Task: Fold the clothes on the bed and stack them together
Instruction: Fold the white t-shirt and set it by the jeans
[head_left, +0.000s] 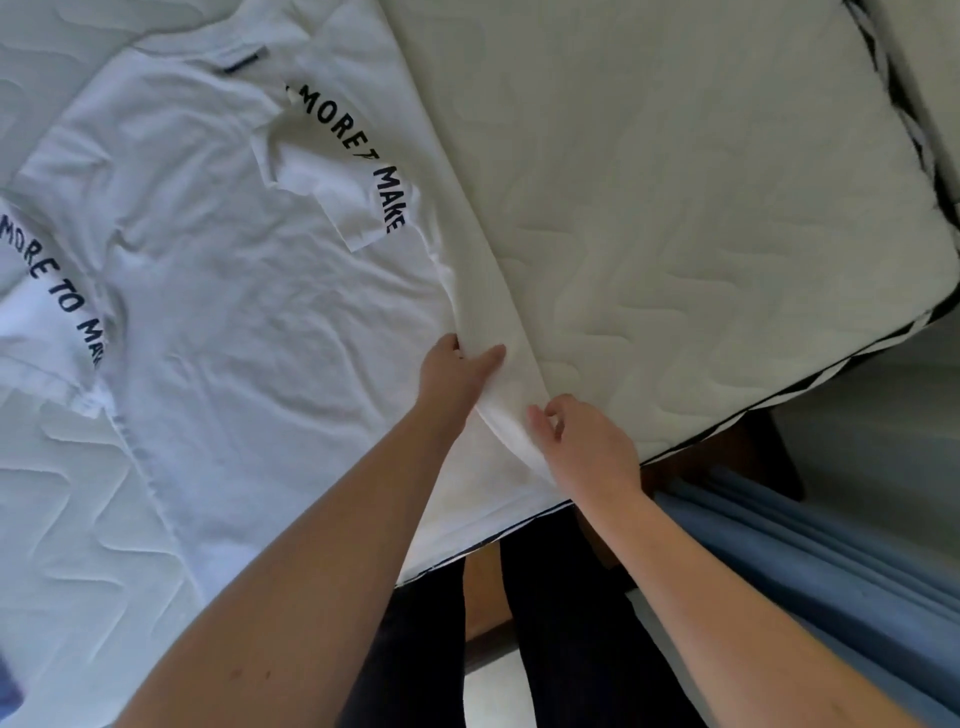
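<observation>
Nearest the camera, two bare forearms reach forward over the mattress edge (519, 535), which carries a dark piping line. Below that edge stand the person's legs in dark trousers (561, 623), on a pale floor (493, 686), with folds of blue fabric (810, 587) hanging at the right and a dark wooden bed frame (727, 457) showing under the mattress corner.

The left hand (454, 371) holds the hem of the white T-shirt (249, 322), thumb laid on top of the cloth and fingers tucked beneath it. The right hand (582, 441) pinches the same hem just beside it, fingertips curled onto the raised fold. Between the two hands the hem stands up as a soft rounded ridge.

The T-shirt lies spread flat on the mattress (701, 208), its hem toward the person and its collar away. The knit is thin and creased with shallow wrinkles. Both short sleeves are turned in over the body; each bears curved dark lettering, "MORE TO MAKE" on the left sleeve (52, 301), partly hidden on the right sleeve (337, 171). A small dark label (241, 60) sits at the neckline.

The mattress surface is off-white, quilted in wavy stitched lines, with a rounded far corner (914, 171) edged in black-and-white trim.
</observation>
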